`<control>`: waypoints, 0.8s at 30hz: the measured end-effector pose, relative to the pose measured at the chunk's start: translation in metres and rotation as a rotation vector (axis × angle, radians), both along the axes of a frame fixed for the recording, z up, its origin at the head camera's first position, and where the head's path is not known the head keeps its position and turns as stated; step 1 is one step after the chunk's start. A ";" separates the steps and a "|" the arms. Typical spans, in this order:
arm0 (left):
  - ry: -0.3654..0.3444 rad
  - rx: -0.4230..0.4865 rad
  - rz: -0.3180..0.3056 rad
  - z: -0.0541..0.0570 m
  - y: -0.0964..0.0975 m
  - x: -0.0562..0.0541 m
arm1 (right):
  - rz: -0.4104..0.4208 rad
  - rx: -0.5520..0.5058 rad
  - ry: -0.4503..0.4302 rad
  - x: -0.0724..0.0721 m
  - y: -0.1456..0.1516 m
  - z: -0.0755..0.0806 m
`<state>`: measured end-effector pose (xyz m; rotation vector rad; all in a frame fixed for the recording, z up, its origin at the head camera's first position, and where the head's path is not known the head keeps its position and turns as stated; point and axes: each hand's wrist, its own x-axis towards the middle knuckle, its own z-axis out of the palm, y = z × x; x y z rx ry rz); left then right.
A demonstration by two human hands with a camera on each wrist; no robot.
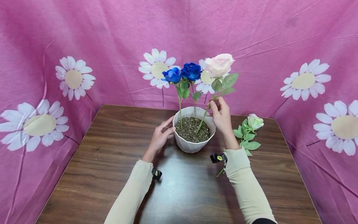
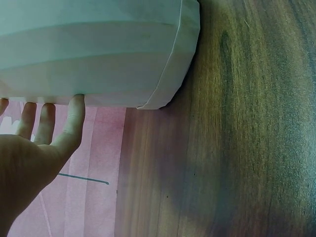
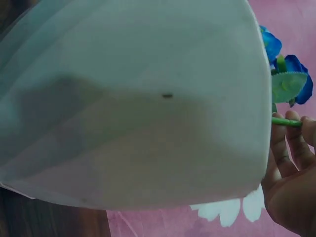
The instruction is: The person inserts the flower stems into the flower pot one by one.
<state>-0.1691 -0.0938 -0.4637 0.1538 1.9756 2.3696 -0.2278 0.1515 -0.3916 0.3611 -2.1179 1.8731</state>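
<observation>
A white faceted flowerpot (image 1: 190,147) filled with dark soil stands on the table. Two blue roses (image 1: 191,71) rise from it on green stems. My right hand (image 1: 222,115) pinches the stem of a pale pink rose (image 1: 219,65), whose lower end meets the soil at the pot's right side. In the right wrist view, the green stem (image 3: 286,121) lies between thumb and fingers just beyond the pot's rim. On the other side, my left hand (image 1: 161,135) rests its extended fingers against the pot's wall; the left wrist view shows the fingertips (image 2: 77,101) touching it.
A whitish-green rose (image 1: 255,122) with leaves lies on the brown wooden table (image 1: 112,149), right of the pot, partly hidden by my right forearm. Pink cloth (image 1: 117,37) printed with white daisies hangs behind and along both sides of the table.
</observation>
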 end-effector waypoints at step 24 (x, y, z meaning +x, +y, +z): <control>0.009 0.006 -0.008 -0.001 -0.001 0.000 | 0.030 0.020 0.024 0.002 -0.009 -0.016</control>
